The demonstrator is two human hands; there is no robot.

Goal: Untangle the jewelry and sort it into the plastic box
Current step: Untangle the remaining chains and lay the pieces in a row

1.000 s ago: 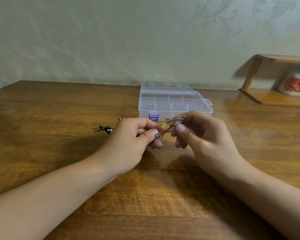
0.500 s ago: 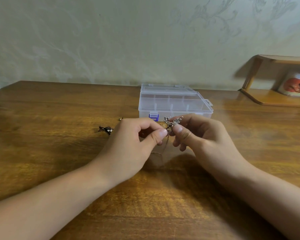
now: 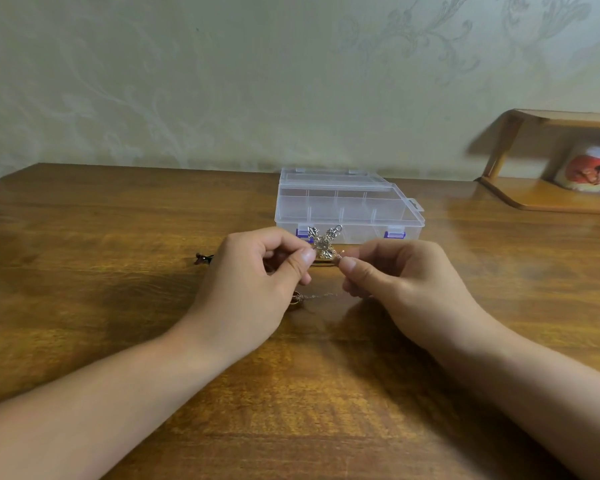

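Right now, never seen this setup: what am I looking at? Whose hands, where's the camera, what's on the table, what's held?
There is no machine here: a person works with two bare hands. The single picture comes from a wide-angle camera worn on the person's head, looking forward and down.

The left hand and right hand are raised just above a wooden table. Between their fingertips they pinch a tangle of jewelry: a silver cross-shaped pendant on top, with a thin chain and a small ring hanging below.

Behind the hands sits a clear plastic box with dividers and purple latches; its compartments look empty, and whether the lid is shut is hard to tell. A small dark piece lies left of the left hand. A wooden shelf with a printed cup stands far right.
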